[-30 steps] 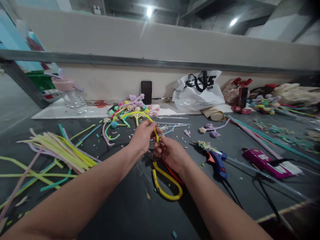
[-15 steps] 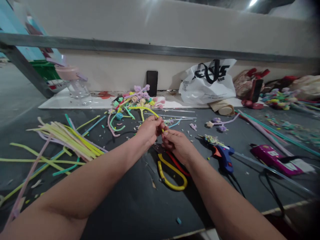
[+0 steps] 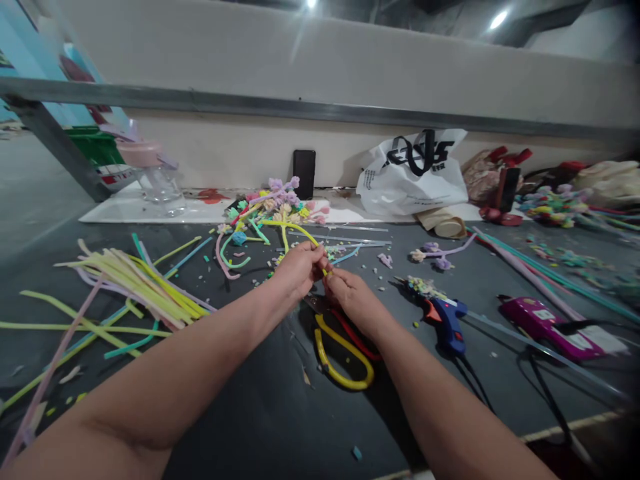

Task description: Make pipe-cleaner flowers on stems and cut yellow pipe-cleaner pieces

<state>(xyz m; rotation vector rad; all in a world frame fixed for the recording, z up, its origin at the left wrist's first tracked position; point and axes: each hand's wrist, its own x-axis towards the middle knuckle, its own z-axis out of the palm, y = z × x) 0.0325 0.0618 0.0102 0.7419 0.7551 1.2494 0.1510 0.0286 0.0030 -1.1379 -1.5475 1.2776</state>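
A yellow pipe cleaner arches from the pile of fuzzy flowers down to my fingers. My left hand is closed on it near its lower end. Just to the right, my right hand pinches the same pipe cleaner close to its tip; the tip itself is mostly hidden by the fingers. Below both hands lie scissors with one yellow and one red handle, their blades partly under my right hand. The colourful pipe-cleaner flowers lie heaped behind my hands.
Loose pipe cleaners spread on the left. At right lie a blue glue gun, a magenta device with a cord, and a purple flower stem. A white bag, a phone and a clear bottle stand at the back.
The camera view has tilted up slightly, so things sit a little lower. Both hands keep their hold on the yellow pipe cleaner, with only a small shift of the fingers.
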